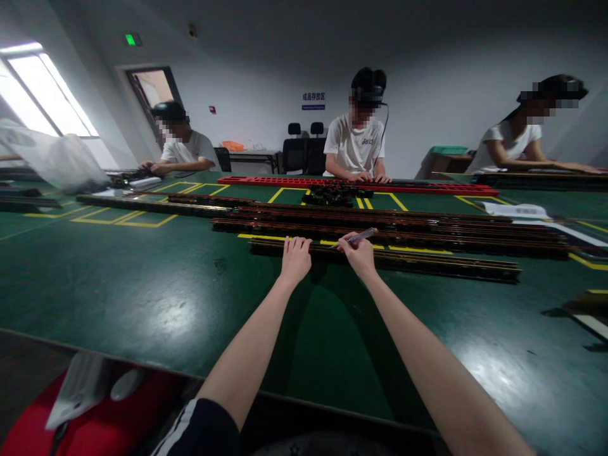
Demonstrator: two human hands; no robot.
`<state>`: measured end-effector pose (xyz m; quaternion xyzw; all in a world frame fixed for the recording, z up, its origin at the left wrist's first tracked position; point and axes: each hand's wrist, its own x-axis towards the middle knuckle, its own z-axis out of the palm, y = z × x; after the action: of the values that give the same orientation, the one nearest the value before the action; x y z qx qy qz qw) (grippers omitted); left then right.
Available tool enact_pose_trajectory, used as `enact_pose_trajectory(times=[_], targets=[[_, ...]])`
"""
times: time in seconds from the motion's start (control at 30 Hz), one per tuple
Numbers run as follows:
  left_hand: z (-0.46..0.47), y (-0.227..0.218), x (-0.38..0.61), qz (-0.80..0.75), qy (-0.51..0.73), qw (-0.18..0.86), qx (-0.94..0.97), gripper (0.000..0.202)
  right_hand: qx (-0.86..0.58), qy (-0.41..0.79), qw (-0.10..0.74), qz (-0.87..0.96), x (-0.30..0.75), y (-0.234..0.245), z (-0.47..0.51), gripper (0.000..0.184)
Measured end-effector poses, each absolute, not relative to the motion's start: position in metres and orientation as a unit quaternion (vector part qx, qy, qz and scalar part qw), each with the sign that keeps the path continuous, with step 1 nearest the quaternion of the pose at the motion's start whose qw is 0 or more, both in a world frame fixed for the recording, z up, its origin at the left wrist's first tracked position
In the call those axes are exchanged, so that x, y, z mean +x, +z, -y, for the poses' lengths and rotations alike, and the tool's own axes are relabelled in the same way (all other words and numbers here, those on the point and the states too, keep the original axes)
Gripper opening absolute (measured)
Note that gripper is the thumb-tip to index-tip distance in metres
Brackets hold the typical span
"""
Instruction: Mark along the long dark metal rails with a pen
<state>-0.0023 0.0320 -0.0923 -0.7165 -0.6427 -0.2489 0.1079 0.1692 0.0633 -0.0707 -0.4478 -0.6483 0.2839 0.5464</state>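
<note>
A long, narrow dark strip (427, 264) with brownish edges lies crosswise on the table in front of me. My left hand (297, 258) is closed over its left part, the fingers side by side across the top and the thumb hidden. Between the fingers and thumb of my right hand (360, 255) is a slim pen (363, 235) with a clear, purplish barrel. Its thin tip slants down to the left and meets or hovers just over the strip; I cannot tell which.
Several similar strips (475, 234) lie just beyond. Farther back are a pile of small black parts (332, 194) and a long red rack (266, 182), where a co-worker (356, 142) sits. Other people work at left and right. The green table (118, 285) bears yellow tape outlines.
</note>
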Motion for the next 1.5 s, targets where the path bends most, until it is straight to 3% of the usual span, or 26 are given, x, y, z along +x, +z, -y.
enact_pose_trajectory(times=[1.17,1.5], targets=[[-0.0313,-0.0885,-0.0041,0.649,-0.253,0.080,-0.713,0.055,-0.429,0.306,0.519,0.674,0.1646,-0.0712,-0.0616,0.013],[-0.0314,-0.0856,-0.0029,0.654,-0.264,0.056,-0.706,0.039,-0.442,0.297,0.521,0.667,0.1641,-0.0686,-0.0611,0.010]])
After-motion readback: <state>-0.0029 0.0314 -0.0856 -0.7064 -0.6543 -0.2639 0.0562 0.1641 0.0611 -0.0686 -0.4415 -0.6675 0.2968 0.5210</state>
